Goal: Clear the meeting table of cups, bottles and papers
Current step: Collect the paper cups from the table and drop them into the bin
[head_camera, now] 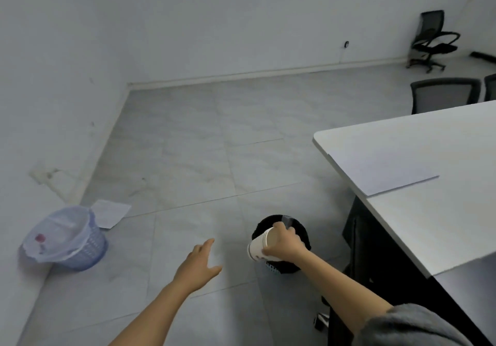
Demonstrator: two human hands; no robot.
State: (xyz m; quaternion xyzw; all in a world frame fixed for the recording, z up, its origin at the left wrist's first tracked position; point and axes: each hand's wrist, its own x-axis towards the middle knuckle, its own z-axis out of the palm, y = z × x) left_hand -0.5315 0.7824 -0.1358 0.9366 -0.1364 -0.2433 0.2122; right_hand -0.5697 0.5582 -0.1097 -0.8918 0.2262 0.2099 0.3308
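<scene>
Right hand (281, 245) wrapped around a white paper cup (259, 247), cup tipped on its side, mouth pointing toward 1 o'clock, held directly above a black-lined waste bin (292, 226) on the floor. Cup base marked with a thin dark ring; inside of cup tan, contents not discernible. Bin's light blue mesh wall (272, 268) visible at its 6 o'clock edge under the black liner. Right forearm bare, grey sleeve (413, 324) pushed up at the elbow, lower right.

Left hand (200, 265) empty, fingers spread wide, palm down, hovering over grey floor tiles (204, 141) at 9 o'clock of the black bin, well apart from it.

White meeting table (442, 225) at 3 o'clock, corner rounded, dark base below. One sheet of white paper (381, 168) lying flat on the tabletop near the table's 9 o'clock edge, one side running along that edge.

Second bin, blue mesh basket (86, 251) with clear plastic liner, at 9 o'clock far left against the wall, tilted; something pinkish inside, too blurred to name. Loose white paper sheet (110, 212) on the floor just beside it at its 1 o'clock.

Black office chair (429, 42) at 1 o'clock by the far wall; two more chair backs (444, 94) tucked behind the table's far end.
</scene>
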